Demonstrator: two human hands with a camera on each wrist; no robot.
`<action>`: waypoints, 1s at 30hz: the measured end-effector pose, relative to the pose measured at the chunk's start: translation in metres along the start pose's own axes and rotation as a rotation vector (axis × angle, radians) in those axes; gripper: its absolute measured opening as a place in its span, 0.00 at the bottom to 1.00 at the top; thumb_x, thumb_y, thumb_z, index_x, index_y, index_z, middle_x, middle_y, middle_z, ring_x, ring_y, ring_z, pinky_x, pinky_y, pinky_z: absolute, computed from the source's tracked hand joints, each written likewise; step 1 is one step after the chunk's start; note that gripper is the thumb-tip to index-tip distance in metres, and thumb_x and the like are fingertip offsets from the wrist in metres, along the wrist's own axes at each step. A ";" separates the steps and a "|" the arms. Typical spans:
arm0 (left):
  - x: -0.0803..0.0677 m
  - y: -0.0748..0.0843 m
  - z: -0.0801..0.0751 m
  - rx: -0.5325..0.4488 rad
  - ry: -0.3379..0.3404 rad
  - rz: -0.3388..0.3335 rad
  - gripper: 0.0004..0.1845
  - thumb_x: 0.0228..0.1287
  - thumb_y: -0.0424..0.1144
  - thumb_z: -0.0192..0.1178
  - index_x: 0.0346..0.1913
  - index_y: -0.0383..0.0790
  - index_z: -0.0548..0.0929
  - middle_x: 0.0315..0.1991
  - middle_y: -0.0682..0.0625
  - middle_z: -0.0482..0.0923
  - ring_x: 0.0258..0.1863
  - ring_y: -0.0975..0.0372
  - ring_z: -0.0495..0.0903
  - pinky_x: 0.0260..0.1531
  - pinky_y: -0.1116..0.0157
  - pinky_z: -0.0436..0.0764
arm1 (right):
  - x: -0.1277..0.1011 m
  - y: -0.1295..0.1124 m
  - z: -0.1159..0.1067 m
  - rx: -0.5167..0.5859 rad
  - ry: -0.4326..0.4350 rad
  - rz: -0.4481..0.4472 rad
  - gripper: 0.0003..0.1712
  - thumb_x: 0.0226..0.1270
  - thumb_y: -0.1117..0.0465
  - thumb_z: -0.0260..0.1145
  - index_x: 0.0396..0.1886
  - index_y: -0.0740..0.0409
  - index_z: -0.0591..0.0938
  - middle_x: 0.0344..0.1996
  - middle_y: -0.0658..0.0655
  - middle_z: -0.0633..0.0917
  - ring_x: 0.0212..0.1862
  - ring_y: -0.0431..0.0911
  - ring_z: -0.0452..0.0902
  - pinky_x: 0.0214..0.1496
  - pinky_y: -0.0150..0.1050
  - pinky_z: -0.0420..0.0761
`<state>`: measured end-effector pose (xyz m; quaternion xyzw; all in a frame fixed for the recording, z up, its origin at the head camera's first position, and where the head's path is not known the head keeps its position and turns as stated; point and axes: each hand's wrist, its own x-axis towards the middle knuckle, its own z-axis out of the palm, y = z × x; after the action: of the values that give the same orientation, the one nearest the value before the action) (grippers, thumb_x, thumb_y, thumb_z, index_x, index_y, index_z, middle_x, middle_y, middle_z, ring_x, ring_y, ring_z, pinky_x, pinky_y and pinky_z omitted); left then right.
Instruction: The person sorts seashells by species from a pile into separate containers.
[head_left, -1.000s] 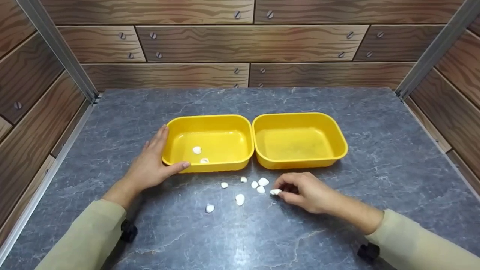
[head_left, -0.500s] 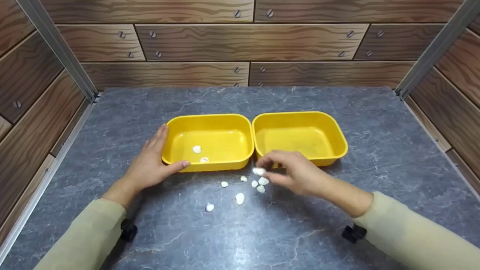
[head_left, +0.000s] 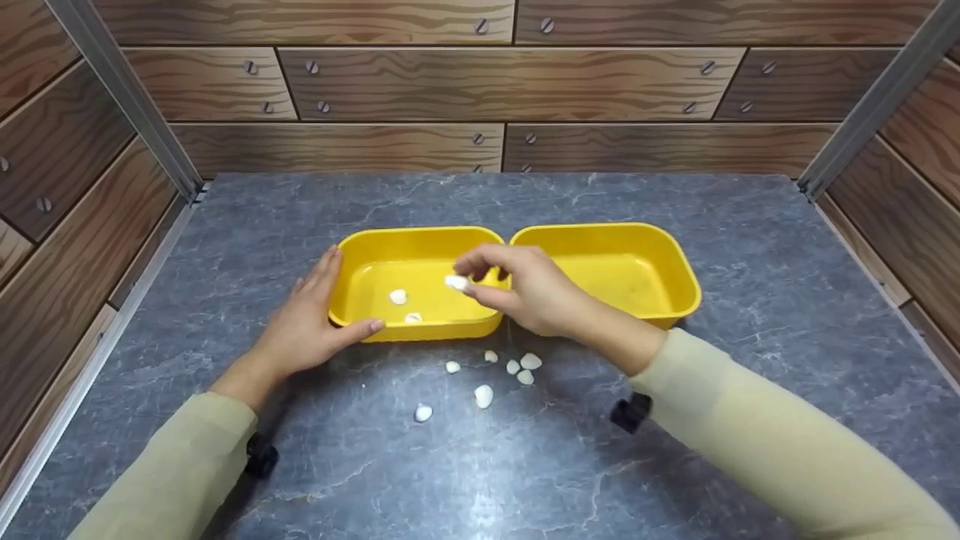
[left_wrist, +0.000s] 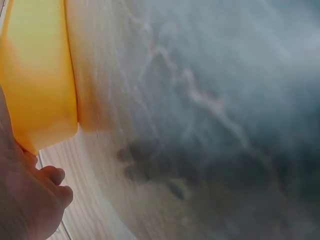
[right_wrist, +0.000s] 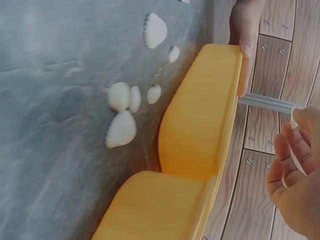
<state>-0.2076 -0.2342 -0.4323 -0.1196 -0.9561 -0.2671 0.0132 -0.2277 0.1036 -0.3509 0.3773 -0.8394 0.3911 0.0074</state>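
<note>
Your hands at two yellow tubs, with shells on a grey stone-patterned table.

From left: your left hand (head_left: 304, 326) rests against the left tub (head_left: 360, 253), fingers straight along its outer left wall and thumb laid along the near rim (steadying contact, nothing grasped). Two white shells (head_left: 405, 306) lie on that tub's floor, near its front wall. Your right hand (head_left: 525, 292) reaches over the same tub's right end, thumb and fingertips pinching one white shell (head_left: 456, 282) above the tub's interior, clear of the floor. The right tub (head_left: 675, 270) stands just beside the left one, the rims meeting. On the table (head_left: 225, 217) in front of the tubs lie six loose shells (head_left: 484, 395), three of them clustered near your right wrist.
</note>
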 end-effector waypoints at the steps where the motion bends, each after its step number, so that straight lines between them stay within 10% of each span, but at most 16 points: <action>1: 0.000 0.000 0.000 -0.001 0.000 -0.001 0.64 0.66 0.71 0.64 0.87 0.40 0.39 0.87 0.44 0.37 0.85 0.46 0.44 0.81 0.41 0.42 | 0.004 0.000 0.002 0.011 0.002 0.013 0.11 0.76 0.59 0.72 0.53 0.56 0.88 0.46 0.48 0.90 0.47 0.44 0.83 0.52 0.47 0.81; 30: 0.000 0.000 0.000 -0.013 -0.007 -0.009 0.64 0.66 0.71 0.65 0.87 0.42 0.38 0.87 0.43 0.36 0.84 0.43 0.44 0.81 0.39 0.43 | 0.065 0.030 0.049 -0.014 0.006 0.237 0.11 0.76 0.57 0.72 0.53 0.53 0.90 0.46 0.49 0.90 0.49 0.44 0.83 0.53 0.36 0.82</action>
<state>-0.2079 -0.2340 -0.4324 -0.1162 -0.9549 -0.2732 0.0080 -0.2795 0.0428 -0.3844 0.2741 -0.8808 0.3846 -0.0340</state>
